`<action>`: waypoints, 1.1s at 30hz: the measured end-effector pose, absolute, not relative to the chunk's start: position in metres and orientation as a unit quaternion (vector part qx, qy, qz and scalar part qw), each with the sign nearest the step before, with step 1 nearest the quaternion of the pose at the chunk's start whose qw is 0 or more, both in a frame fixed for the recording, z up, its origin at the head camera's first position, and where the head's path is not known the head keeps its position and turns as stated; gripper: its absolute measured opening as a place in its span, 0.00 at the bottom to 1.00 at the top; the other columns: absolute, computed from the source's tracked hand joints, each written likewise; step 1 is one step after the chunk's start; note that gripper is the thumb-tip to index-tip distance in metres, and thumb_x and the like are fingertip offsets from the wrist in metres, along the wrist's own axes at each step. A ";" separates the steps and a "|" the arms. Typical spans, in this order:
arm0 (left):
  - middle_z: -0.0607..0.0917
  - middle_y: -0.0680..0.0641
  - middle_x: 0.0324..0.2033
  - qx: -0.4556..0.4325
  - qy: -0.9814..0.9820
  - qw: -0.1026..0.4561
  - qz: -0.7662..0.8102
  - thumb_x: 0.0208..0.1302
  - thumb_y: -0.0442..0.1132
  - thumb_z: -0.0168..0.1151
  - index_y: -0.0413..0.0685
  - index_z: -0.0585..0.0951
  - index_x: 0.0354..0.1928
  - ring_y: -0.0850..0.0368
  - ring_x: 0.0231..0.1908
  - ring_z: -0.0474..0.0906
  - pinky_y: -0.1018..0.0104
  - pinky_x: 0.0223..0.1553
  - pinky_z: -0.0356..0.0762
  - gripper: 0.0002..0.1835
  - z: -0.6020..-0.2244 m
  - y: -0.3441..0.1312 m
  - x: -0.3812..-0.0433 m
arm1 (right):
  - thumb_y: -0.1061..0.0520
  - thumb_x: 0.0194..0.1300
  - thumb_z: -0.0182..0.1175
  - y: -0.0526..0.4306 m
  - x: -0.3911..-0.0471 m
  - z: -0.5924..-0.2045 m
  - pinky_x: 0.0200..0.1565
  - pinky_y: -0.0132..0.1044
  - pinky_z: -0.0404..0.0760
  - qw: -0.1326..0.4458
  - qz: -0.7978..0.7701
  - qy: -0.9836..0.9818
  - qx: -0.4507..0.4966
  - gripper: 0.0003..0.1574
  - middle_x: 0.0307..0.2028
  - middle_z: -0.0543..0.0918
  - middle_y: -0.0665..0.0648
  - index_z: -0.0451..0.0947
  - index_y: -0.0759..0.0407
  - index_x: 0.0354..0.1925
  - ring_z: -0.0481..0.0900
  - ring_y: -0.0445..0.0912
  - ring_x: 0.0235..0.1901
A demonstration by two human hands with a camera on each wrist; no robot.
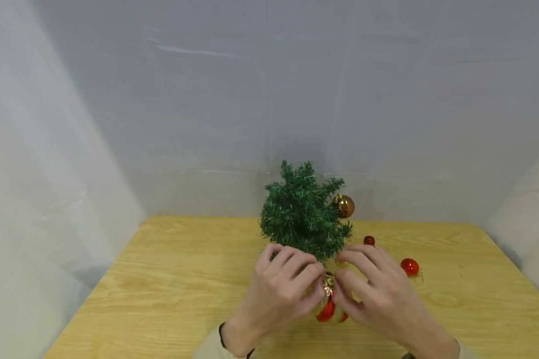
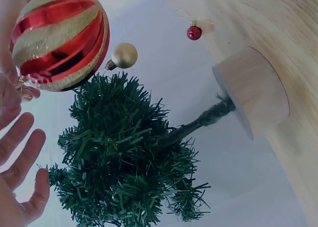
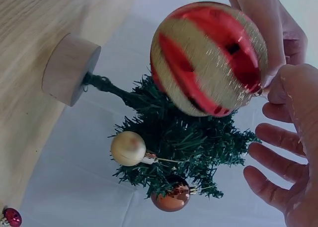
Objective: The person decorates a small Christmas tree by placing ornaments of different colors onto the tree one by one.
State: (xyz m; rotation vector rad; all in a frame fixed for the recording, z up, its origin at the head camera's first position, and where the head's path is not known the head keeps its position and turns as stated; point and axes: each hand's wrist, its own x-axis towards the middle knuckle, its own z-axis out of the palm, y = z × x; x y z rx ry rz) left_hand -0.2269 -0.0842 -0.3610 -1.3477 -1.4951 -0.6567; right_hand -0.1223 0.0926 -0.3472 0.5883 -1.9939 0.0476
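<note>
A large red bauble with glittery gold stripes (image 1: 326, 310) hangs in front of the small artificial Christmas tree (image 1: 302, 212). My left hand (image 1: 284, 281) and right hand (image 1: 379, 286) meet at its gold cap, each pinching there with thumb and forefinger; the thread itself is too small to make out. In the right wrist view the ball (image 3: 208, 58) is off the table, its cap toward my fingertips. The other fingers of both hands are spread near the branches. A matte gold bauble (image 3: 127, 148) and a shiny copper bauble (image 3: 170, 196) hang on the tree.
The tree stands on a round wooden base (image 2: 253, 90) on the wooden table (image 1: 184, 279). Right of it lie a small dark red bauble (image 1: 369, 241) and a brighter red one (image 1: 409, 267). A pale sheet (image 1: 233, 109) hangs behind the table.
</note>
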 end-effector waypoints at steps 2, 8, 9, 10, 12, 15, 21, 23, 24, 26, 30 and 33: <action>0.87 0.57 0.30 -0.553 -0.615 0.493 -0.269 0.67 0.41 0.55 0.58 0.85 0.29 0.61 0.31 0.82 0.63 0.38 0.79 0.12 -0.359 -0.084 -0.227 | 0.50 0.75 0.49 0.092 -0.124 -0.344 0.39 0.44 0.82 0.507 0.022 -0.826 0.245 0.22 0.35 0.86 0.55 0.81 0.54 0.27 0.83 0.51 0.38; 0.87 0.56 0.32 -0.552 -0.614 0.474 -0.307 0.63 0.39 0.58 0.56 0.85 0.29 0.60 0.32 0.83 0.64 0.38 0.78 0.08 -0.349 -0.085 -0.229 | 0.50 0.76 0.49 0.093 -0.127 -0.332 0.38 0.41 0.83 0.506 0.034 -0.826 0.248 0.21 0.35 0.85 0.54 0.81 0.54 0.28 0.82 0.49 0.36; 0.87 0.55 0.32 -0.553 -0.613 0.467 -0.316 0.62 0.38 0.59 0.55 0.85 0.29 0.60 0.33 0.83 0.64 0.38 0.78 0.08 -0.347 -0.085 -0.229 | 0.50 0.76 0.49 0.093 -0.128 -0.329 0.37 0.41 0.83 0.504 0.037 -0.826 0.249 0.22 0.36 0.85 0.55 0.82 0.54 0.29 0.82 0.49 0.37; 0.87 0.55 0.33 -0.554 -0.612 0.461 -0.324 0.61 0.38 0.59 0.54 0.85 0.29 0.60 0.33 0.83 0.64 0.37 0.77 0.07 -0.344 -0.086 -0.229 | 0.50 0.76 0.49 0.093 -0.128 -0.327 0.37 0.41 0.83 0.501 0.040 -0.827 0.250 0.22 0.36 0.85 0.55 0.82 0.54 0.29 0.81 0.49 0.37; 0.87 0.54 0.34 -0.556 -0.614 0.449 -0.335 0.60 0.37 0.61 0.53 0.85 0.30 0.59 0.34 0.83 0.65 0.37 0.76 0.06 -0.338 -0.087 -0.230 | 0.50 0.77 0.49 0.093 -0.129 -0.321 0.37 0.39 0.83 0.498 0.046 -0.828 0.253 0.22 0.38 0.85 0.55 0.82 0.54 0.28 0.81 0.49 0.38; 0.87 0.53 0.36 -0.554 -0.620 0.440 -0.339 0.60 0.37 0.62 0.52 0.86 0.31 0.58 0.35 0.83 0.65 0.37 0.76 0.04 -0.327 -0.090 -0.231 | 0.50 0.76 0.50 0.092 -0.131 -0.311 0.38 0.39 0.83 0.494 0.054 -0.829 0.257 0.22 0.39 0.85 0.55 0.81 0.54 0.28 0.81 0.49 0.39; 0.88 0.52 0.38 -0.550 -0.635 0.427 -0.335 0.61 0.36 0.65 0.52 0.86 0.32 0.56 0.38 0.84 0.61 0.39 0.77 0.03 -0.306 -0.094 -0.235 | 0.49 0.76 0.50 0.091 -0.137 -0.292 0.42 0.42 0.81 0.471 0.067 -0.840 0.261 0.21 0.41 0.84 0.57 0.81 0.56 0.30 0.80 0.52 0.42; 0.88 0.51 0.39 -0.547 -0.640 0.417 -0.342 0.62 0.37 0.65 0.52 0.86 0.32 0.56 0.39 0.84 0.60 0.39 0.77 0.03 -0.300 -0.096 -0.236 | 0.49 0.76 0.50 0.091 -0.140 -0.287 0.42 0.42 0.81 0.461 0.081 -0.844 0.261 0.21 0.42 0.84 0.58 0.81 0.56 0.31 0.80 0.52 0.44; 0.88 0.51 0.40 -0.546 -0.643 0.410 -0.348 0.61 0.37 0.65 0.52 0.86 0.32 0.56 0.40 0.84 0.59 0.40 0.77 0.02 -0.298 -0.096 -0.237 | 0.49 0.76 0.50 0.092 -0.141 -0.285 0.41 0.42 0.81 0.460 0.087 -0.844 0.261 0.21 0.43 0.84 0.58 0.82 0.56 0.31 0.80 0.52 0.44; 0.87 0.51 0.41 -0.541 -0.649 0.394 -0.363 0.61 0.36 0.66 0.52 0.85 0.32 0.55 0.41 0.84 0.58 0.39 0.76 0.02 -0.293 -0.097 -0.239 | 0.51 0.75 0.51 0.092 -0.145 -0.280 0.40 0.42 0.81 0.457 0.101 -0.844 0.262 0.18 0.45 0.84 0.58 0.82 0.56 0.32 0.79 0.52 0.45; 0.87 0.50 0.43 -0.531 -0.666 0.360 -0.382 0.61 0.36 0.67 0.52 0.85 0.32 0.55 0.44 0.83 0.57 0.40 0.76 0.02 -0.287 -0.099 -0.244 | 0.60 0.67 0.60 0.092 -0.152 -0.274 0.37 0.42 0.81 0.453 0.117 -0.844 0.262 0.06 0.47 0.84 0.59 0.84 0.56 0.34 0.79 0.52 0.46; 0.87 0.50 0.43 -0.523 -0.678 0.342 -0.387 0.63 0.36 0.66 0.52 0.85 0.33 0.54 0.44 0.83 0.58 0.40 0.76 0.02 -0.283 -0.098 -0.248 | 0.65 0.58 0.65 0.093 -0.157 -0.270 0.35 0.41 0.80 0.449 0.122 -0.848 0.254 0.04 0.47 0.84 0.60 0.84 0.58 0.33 0.79 0.53 0.45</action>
